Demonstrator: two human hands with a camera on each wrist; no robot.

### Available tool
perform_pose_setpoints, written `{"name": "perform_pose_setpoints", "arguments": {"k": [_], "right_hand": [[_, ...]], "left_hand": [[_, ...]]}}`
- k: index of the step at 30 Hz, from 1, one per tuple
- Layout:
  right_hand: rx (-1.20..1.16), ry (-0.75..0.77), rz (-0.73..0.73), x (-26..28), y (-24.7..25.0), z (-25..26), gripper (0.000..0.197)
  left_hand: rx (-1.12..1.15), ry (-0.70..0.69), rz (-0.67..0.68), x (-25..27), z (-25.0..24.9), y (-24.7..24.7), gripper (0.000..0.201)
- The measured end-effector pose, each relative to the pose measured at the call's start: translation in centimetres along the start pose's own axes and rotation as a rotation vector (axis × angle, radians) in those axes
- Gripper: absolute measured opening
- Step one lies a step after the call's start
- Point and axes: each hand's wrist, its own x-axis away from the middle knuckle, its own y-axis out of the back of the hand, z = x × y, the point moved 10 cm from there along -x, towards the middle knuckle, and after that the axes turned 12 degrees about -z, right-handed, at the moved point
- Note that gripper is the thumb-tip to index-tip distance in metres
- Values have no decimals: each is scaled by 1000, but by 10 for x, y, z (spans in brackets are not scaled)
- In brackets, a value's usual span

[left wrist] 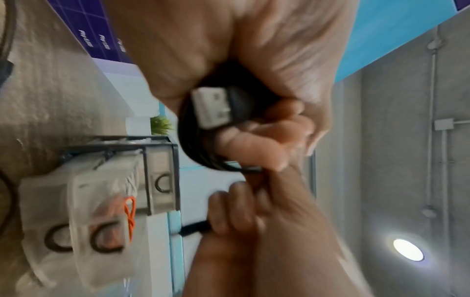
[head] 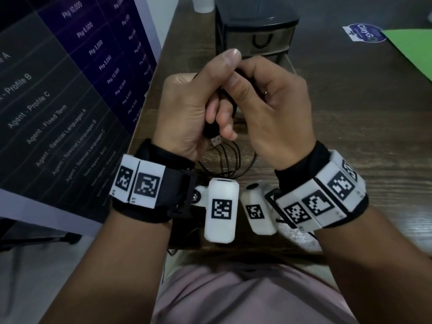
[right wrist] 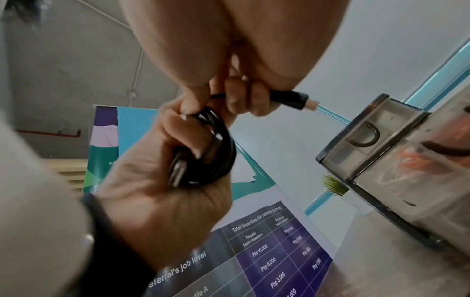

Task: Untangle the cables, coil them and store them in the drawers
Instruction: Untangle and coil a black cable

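**Black cable held coiled in both hands in front of the drawer unit**

A black cable (head: pixel 221 101) is held above the wooden table (head: pixel 350 127), gathered into a small coil. The left hand (head: pixel 187 113) is closed round the coil, with the fingers curled over the loops; a silver USB plug (head: pixel 216 140) is seen protruding from the bottom of that fist. In the left wrist view the same plug (left wrist: pixel 212 107) is pressed against the coiled strands (left wrist: pixel 185 140) inside the grip.

The right hand (head: pixel 275 108) is closed on the other end of the cable. In the right wrist view its fingers (right wrist: pixel 235 96) are wrapped round the lead just behind a black connector (right wrist: pixel 292 99), whose metal tip is pointed toward the drawer unit (right wrist: pixel 368 144). The two hands are touching at thumb and fingertips.

More black cable loops (head: pixel 231 160) are lying on the table beneath the hands; whether these belong to the held cable cannot be told.

The drawer unit (head: pixel 257 33) is standing on the table beyond the hands. Its top drawer is shut. The lower drawers (left wrist: pixel 84 211) are pulled out, and an orange cable (left wrist: pixel 130 215) is visible in one. A printed banner (head: pixel 70 78) is standing to the left.
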Motion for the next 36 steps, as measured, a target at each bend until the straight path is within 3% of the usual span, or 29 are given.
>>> {"name": "perform_pose_setpoints", "arguments": {"k": [4, 8, 12, 16, 19, 24, 29, 33, 36], "right_hand": [[26, 27, -13, 0, 5, 3, 13], [130, 3, -21, -7, 14, -6, 16], [353, 23, -56, -15, 29, -16, 17], [463, 18, 50, -17, 28, -24, 18], [471, 10, 101, -16, 29, -26, 20], [451, -6, 48, -18, 40, -29, 25], [457, -34, 58, -18, 41, -35, 27], [402, -108, 143, -17, 36, -44, 18], [316, -121, 104, -20, 38, -46, 18]], "left_hand": [[-34, -30, -48, -6, 0, 10, 43], [-63, 15, 57, -11, 7, 4, 31], [-168, 73, 108, -14, 20, 0, 39], [-215, 121, 78, -13, 28, 2, 36], [-194, 164, 86, -11, 33, 1, 31], [-198, 132, 110, -10, 36, -7, 27], [-260, 81, 24, -9, 39, -6, 32], [-156, 131, -32, -9, 42, -4, 35], [-3, 230, -20, -7, 46, -4, 35]]}}
